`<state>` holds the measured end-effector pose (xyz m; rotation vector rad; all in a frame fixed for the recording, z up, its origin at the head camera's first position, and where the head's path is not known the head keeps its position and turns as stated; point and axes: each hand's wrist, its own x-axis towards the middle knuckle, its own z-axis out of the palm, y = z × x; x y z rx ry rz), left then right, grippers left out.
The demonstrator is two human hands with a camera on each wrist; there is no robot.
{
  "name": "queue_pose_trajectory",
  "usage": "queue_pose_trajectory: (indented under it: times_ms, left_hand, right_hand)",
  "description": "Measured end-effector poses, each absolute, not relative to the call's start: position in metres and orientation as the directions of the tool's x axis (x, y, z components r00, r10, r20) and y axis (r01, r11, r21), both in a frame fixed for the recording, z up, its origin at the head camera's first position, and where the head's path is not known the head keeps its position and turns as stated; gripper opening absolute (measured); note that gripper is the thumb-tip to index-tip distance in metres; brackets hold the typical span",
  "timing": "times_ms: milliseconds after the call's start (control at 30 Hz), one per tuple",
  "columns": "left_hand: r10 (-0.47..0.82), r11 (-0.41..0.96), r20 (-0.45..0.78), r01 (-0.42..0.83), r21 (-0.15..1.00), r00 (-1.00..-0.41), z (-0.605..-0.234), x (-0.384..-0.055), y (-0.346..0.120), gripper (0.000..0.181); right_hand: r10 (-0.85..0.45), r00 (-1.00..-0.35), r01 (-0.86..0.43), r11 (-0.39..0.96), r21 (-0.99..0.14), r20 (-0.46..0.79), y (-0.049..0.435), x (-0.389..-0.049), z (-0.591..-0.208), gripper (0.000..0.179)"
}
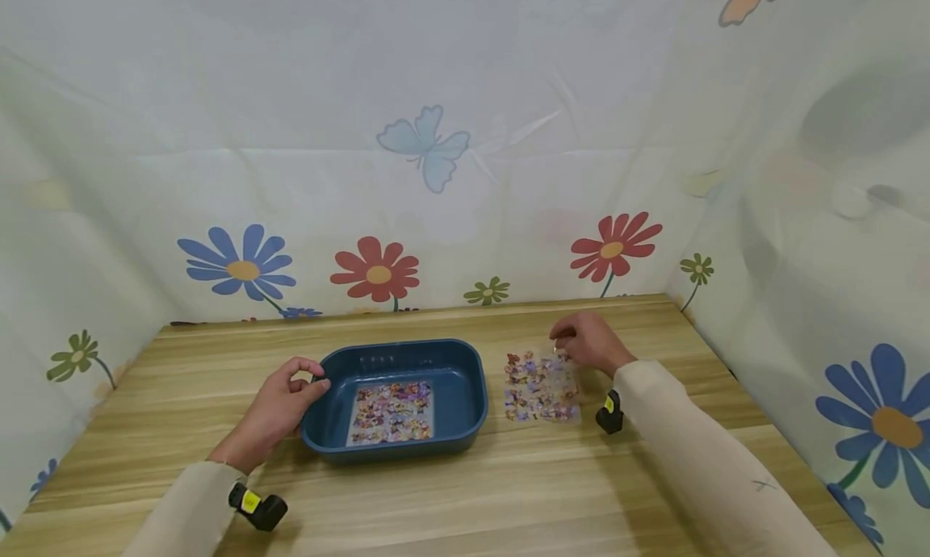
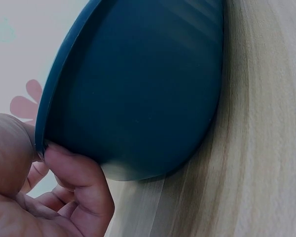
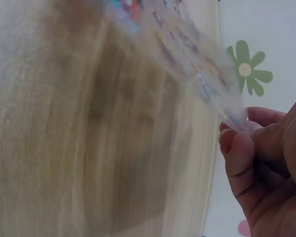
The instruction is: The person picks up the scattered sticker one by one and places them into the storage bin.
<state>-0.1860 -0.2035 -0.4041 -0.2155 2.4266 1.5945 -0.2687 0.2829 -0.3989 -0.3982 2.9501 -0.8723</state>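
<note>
A dark blue plastic basin [image 1: 475, 387] stands on the wooden table. My left hand [image 1: 285, 395] pinches its left rim between thumb and curled finger, seen close in the left wrist view, where the basin's outer wall [image 2: 143, 94] fills the middle. Inside the basin a sheet of small colourful stickers [image 1: 392, 413] lies flat on the bottom. To the right of the basin is a second clear sticker sheet [image 1: 541, 389]. My right hand [image 1: 590, 343] pinches its far right corner. In the right wrist view this sheet [image 3: 187, 59] slants up off the table, blurred.
The wooden table [image 1: 465, 508] reaches back to a white cloth wall [image 1: 508, 226] printed with flowers and a butterfly. More cloth hangs at both sides. A black wrist camera [image 1: 257, 507] is strapped to the left wrist, another black camera [image 1: 609, 413] to the right.
</note>
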Motion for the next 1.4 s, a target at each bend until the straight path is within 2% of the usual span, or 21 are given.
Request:
queue_pose_trajectory:
  times_ms: [233,633,933,1400]
  left_hand:
    - [-0.004,0.399,-0.276,-0.254,0.881,-0.961,-0.402,-0.184,-0.202,0.032]
    - [-0.003,0.393,-0.281,-0.259,0.882,-0.96,-0.402,-0.185,-0.201,0.031]
    - [0.001,0.389,-0.272,-0.25,0.887,-0.962,-0.402,-0.184,-0.202,0.03]
    - [0.0,0.393,-0.273,-0.251,0.884,-0.962,-0.404,-0.186,-0.203,0.032]
  right_hand:
    - [-0.255,-0.962,-0.264,0.764,-0.589,0.1,0.29,-0.271,-0.396,0.017]
    - [-0.202,-0.978,-0.186,0.718,-0.671,0.056,0.288,-0.271,-0.394,0.019]
    - [-0.202,-0.979,-0.119,0.604,-0.788,-0.007,0.293,-0.273,-0.393,0.021]
    - [-0.27,-0.963,-0.135,0.514,-0.847,-0.011,0.298,-0.269,-0.386,0.024]
